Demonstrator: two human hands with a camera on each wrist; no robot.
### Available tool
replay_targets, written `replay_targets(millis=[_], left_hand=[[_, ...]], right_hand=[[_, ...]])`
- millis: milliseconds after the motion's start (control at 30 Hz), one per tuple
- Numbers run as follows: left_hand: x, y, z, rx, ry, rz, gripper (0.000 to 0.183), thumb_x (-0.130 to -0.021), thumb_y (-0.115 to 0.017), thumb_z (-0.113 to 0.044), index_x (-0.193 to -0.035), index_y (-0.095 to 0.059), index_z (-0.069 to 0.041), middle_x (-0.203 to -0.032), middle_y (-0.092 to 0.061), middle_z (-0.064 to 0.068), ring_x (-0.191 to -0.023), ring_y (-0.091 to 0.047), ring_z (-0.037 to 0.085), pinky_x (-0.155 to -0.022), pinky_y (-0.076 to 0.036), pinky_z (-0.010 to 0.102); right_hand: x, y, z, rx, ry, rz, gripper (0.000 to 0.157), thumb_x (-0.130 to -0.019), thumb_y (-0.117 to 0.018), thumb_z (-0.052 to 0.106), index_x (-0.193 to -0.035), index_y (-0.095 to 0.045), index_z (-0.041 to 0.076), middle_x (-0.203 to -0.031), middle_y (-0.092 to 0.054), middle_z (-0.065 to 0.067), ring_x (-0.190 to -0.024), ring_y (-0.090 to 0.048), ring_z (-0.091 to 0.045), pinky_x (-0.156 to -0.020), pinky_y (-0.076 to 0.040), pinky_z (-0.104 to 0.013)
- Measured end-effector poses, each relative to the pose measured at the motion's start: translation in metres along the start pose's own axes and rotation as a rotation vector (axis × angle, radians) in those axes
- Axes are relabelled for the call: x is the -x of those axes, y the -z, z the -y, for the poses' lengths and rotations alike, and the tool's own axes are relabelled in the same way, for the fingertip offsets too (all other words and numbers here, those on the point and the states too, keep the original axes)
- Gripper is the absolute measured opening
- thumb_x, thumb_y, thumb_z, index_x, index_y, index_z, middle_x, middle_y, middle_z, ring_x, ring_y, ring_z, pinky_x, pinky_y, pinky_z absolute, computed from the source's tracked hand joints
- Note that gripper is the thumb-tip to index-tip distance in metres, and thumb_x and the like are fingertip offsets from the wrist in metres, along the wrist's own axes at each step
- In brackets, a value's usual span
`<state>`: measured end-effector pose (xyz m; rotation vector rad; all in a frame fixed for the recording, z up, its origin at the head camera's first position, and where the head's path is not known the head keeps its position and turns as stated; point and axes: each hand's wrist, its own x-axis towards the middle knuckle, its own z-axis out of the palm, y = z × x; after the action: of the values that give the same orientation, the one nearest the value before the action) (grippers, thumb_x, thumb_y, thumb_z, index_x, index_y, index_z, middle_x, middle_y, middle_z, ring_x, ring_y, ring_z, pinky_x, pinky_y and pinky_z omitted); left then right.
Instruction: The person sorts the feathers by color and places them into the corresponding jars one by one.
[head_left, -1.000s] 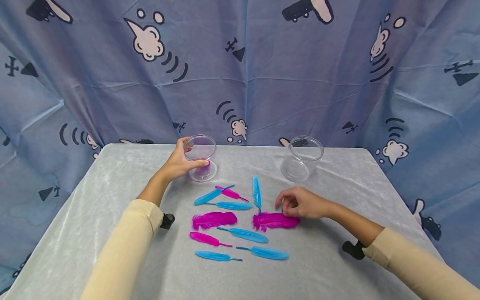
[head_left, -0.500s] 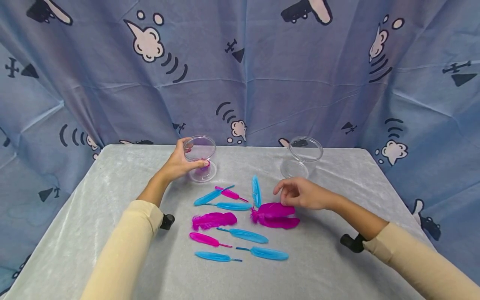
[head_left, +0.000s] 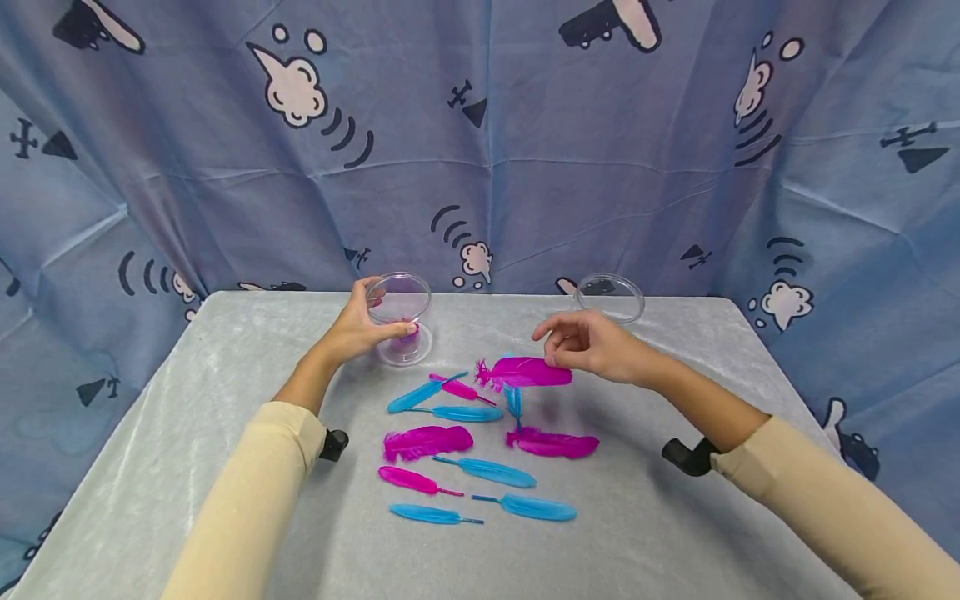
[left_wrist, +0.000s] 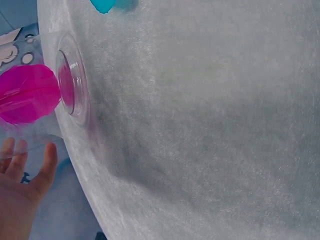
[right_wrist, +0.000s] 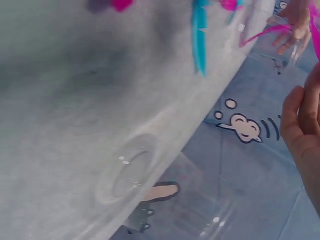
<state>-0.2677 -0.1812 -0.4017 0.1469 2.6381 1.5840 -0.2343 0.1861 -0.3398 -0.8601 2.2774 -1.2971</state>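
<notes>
My left hand [head_left: 358, 327] grips a clear plastic cup [head_left: 417, 312] at the back left, thumb in front and fingers behind. Through its wall in the left wrist view shows a magenta feather [left_wrist: 29, 94]. Between thumb and fingers my right hand [head_left: 603, 348] pinches another magenta feather [head_left: 525, 372] by its right part, raised above the table, its fluffy end pointing left. Beneath it stands out part of a blue feather [head_left: 513, 404]. Two broad magenta feathers lie nearer me, one on the right [head_left: 557, 444] and one on the left [head_left: 427, 442].
A second clear cup [right_wrist: 134, 172] stands at the back right, partly behind my right hand in the head view. Several blue feathers [head_left: 495, 472] and slim pink feathers [head_left: 411, 478] lie mid-table on a grey cloth [head_left: 262, 350]. A patterned blue curtain [head_left: 420, 125] hangs behind.
My right hand has lifted one magenta feather off another and carried it up and leftward toward the back. The left hand and its cup have stayed put.
</notes>
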Motion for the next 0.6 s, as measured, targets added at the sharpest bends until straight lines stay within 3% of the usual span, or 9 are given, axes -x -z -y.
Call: replay_targets(millis=[300,600], left_hand=[[-0.001,0.0,0.0,0.004,-0.004,-0.004,0.108,-0.064,-0.081,-0.046,-0.142,-0.013,-0.014,-0.146,-0.029,0.013,-0.134,-0.027,0.026,-0.106,-0.027,0.048],[-0.001,-0.002,0.002,0.006,-0.01,-0.001,0.107,-0.066,-0.081,-0.043,-0.142,-0.013,-0.014,-0.146,-0.029,0.015,-0.134,-0.027,0.027,-0.106,-0.027,0.049]], right_hand=[[-0.026,0.002,0.023,-0.037,0.05,-0.182,0.031,-0.085,-0.067,0.012,-0.113,-0.058,0.006,-0.09,-0.062,-0.013,-0.076,-0.062,-0.025,-0.072,-0.053,-0.03],[-0.055,-0.007,0.042,-0.164,0.083,-0.267,0.032,-0.085,-0.067,0.011,-0.114,-0.057,0.003,-0.089,-0.061,-0.014,-0.079,-0.061,-0.022,-0.072,-0.05,-0.029]])
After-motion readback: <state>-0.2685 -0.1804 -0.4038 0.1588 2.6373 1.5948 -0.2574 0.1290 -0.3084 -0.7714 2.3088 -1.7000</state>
